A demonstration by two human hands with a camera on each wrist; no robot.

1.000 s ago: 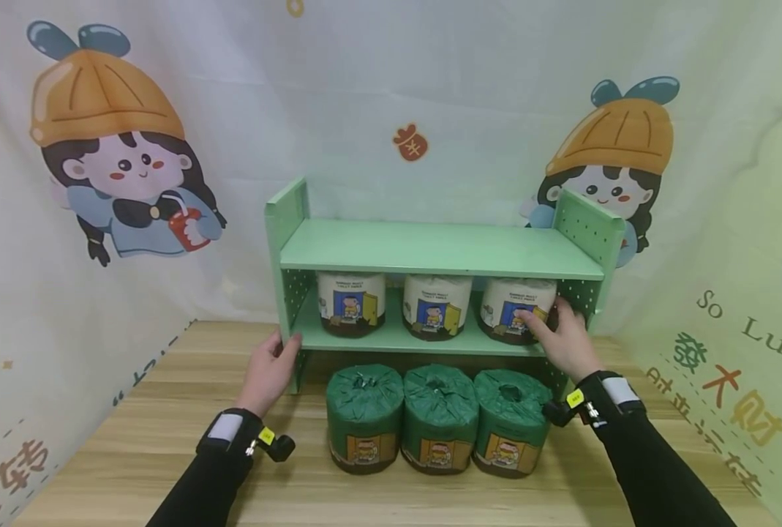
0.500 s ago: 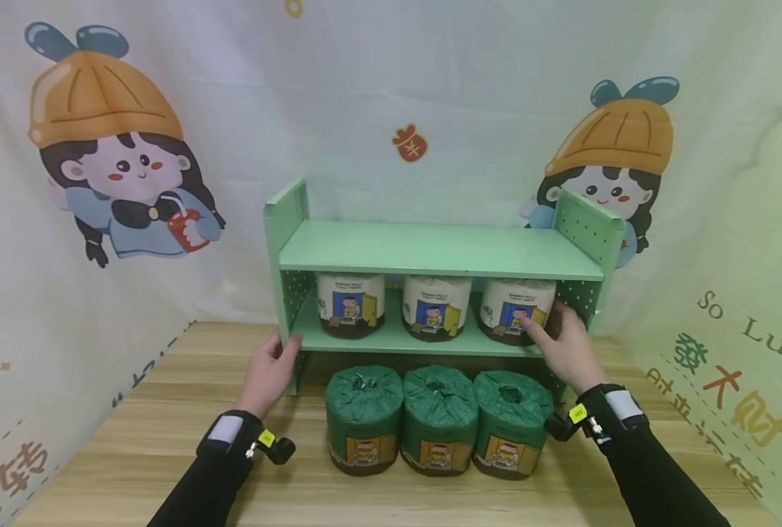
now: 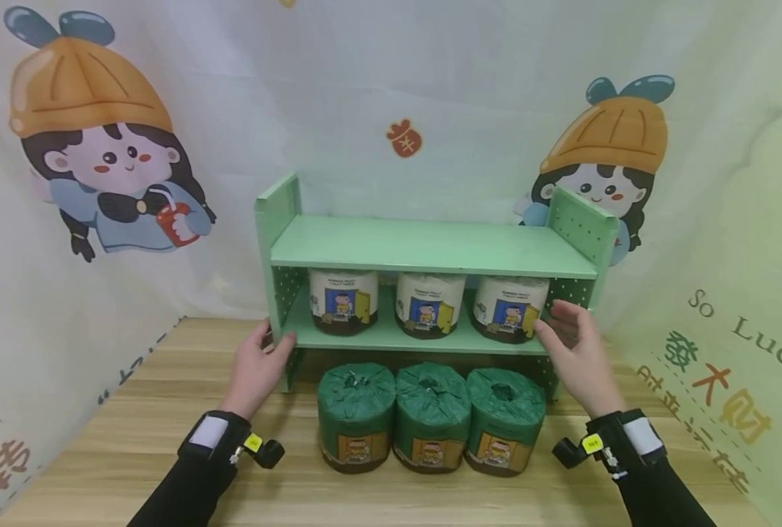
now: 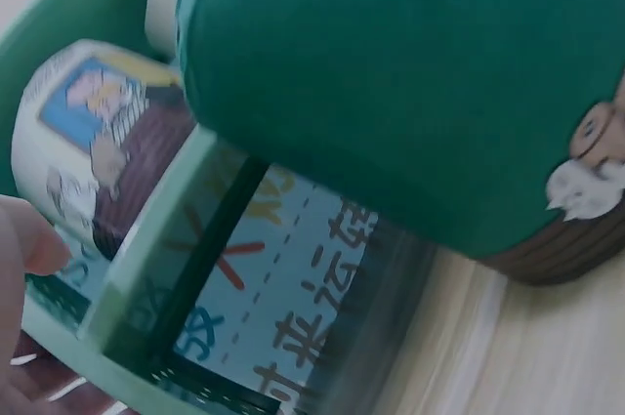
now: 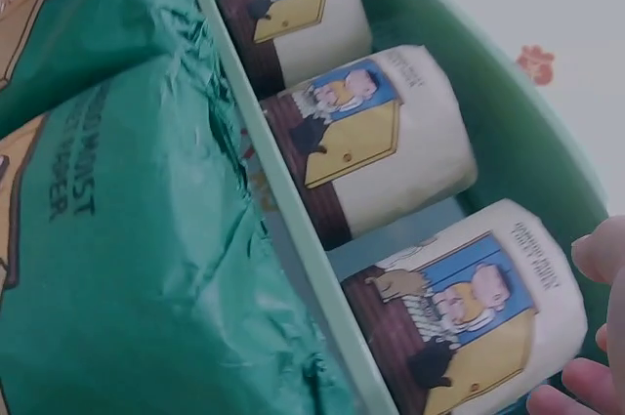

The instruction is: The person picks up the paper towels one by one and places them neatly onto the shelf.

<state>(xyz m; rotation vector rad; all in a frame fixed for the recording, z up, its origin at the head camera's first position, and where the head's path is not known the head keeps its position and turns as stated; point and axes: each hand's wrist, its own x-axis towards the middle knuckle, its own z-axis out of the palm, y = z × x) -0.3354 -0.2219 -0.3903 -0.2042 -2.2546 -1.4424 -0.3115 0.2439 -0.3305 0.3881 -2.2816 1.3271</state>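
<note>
A light green shelf rack point(image 3: 430, 245) stands on the wooden table. My left hand point(image 3: 255, 369) holds the rack's left side panel near the middle board, thumb inside and fingers outside, as the left wrist view shows. On the middle board sit three white-wrapped toilet paper rolls: a left roll point(image 3: 343, 304), a middle roll point(image 3: 430, 306) and a right roll point(image 3: 510, 309). My right hand point(image 3: 581, 359) is beside the right roll with its fingers loosely bent and nothing gripped. In the right wrist view its thumb point(image 5: 598, 251) is close to that roll's top edge.
Three green-wrapped toilet paper rolls stand side by side in front of the rack: a left one point(image 3: 356, 417), a middle one point(image 3: 433, 417) and a right one point(image 3: 504, 421). A printed cloth backdrop point(image 3: 338, 95) surrounds the wooden table point(image 3: 186, 380).
My right hand has let go of the right white roll and drawn back slightly to the right. The left hand keeps its place on the rack. The head view has shifted a little.
</note>
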